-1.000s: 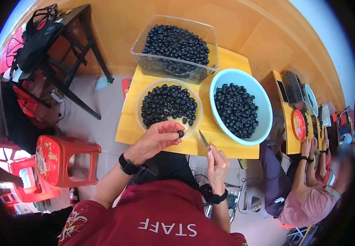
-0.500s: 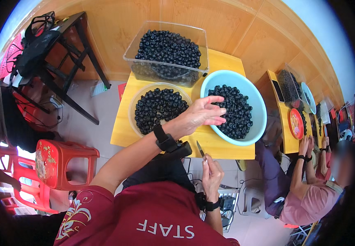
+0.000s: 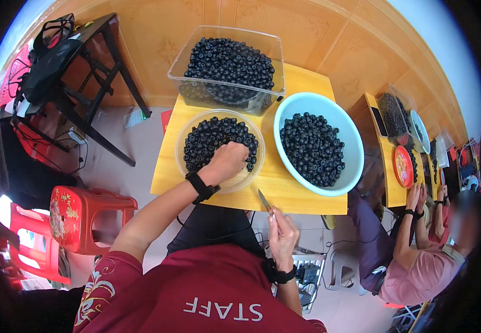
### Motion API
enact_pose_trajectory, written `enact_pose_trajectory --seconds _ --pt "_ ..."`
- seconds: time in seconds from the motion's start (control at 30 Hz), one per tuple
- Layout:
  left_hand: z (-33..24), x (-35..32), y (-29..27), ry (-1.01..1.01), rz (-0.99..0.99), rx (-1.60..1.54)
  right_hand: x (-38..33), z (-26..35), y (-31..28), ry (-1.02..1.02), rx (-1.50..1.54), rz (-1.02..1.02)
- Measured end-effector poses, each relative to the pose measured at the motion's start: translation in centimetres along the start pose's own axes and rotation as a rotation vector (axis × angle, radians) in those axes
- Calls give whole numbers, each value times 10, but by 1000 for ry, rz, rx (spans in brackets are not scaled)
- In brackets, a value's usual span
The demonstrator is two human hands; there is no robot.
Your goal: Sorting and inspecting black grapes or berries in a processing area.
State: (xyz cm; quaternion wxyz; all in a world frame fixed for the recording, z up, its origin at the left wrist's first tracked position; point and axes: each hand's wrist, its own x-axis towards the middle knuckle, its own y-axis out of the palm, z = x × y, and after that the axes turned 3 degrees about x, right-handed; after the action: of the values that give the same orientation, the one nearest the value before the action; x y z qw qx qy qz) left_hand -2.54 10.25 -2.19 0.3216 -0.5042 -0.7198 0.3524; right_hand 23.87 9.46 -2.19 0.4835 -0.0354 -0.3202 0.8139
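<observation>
My left hand (image 3: 228, 162) reaches into a round clear tub (image 3: 180, 161) of small black round parts (image 3: 210, 139), some showing a ring-shaped end. Its fingers point down and are curled together among the parts; their tips are hidden, so whatever they grip does not show. In my right hand (image 3: 282, 232), near the table's front edge, is a small knife (image 3: 265, 201), blade pointing up and away from me. A pale blue basin (image 3: 352, 166) holding more black parts (image 3: 312, 147) stands to the right of the tub.
Behind the tub, a clear rectangular bin (image 3: 224, 91) full of black parts stands on the yellow table (image 3: 165, 180). Red stools (image 3: 93, 219) and a dark wooden stand (image 3: 93, 83) are at the left. On the right, a co-worker (image 3: 418, 261) sits at another yellow table.
My left hand has moved from above the blue basin, where its fingers were spread, left into the round tub, and its fingers have curled. My right hand keeps the knife, barely shifted.
</observation>
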Motion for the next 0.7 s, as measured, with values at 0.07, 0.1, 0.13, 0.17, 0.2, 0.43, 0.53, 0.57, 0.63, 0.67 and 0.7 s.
enact_pose_trajectory --seconds 0.07,0.1,0.13,0.17,0.2,0.43,0.53,0.57,0.63,0.67,0.7 --pt "-5 2 3 32 2 57 0 2 0 5 -10 14" --pt "-7 3 4 65 6 116 0 2 -1 3 -12 12" --pt "-8 3 7 64 5 116 0 2 -1 1 -12 10" --pt "-7 4 10 106 14 187 0 3 -1 1 -11 11" --pt "-7 3 13 147 23 259 0 4 -2 16 -18 19" --pt "-15 -9 7 257 3 189 -1 1 -1 -5 -34 14" --pt "-19 -7 -11 151 109 82 0 2 -1 -9 -9 3" --pt "-17 -7 -21 114 136 -63 1 2 -1 -8 -10 1" --pt "-14 -17 -39 70 157 -207 4 2 2 -37 36 -54" --pt "-12 -22 -45 -38 202 -566 6 4 2 -35 34 -54" --pt "-12 -28 -51 -149 242 -924 10 9 1 -32 50 -53"
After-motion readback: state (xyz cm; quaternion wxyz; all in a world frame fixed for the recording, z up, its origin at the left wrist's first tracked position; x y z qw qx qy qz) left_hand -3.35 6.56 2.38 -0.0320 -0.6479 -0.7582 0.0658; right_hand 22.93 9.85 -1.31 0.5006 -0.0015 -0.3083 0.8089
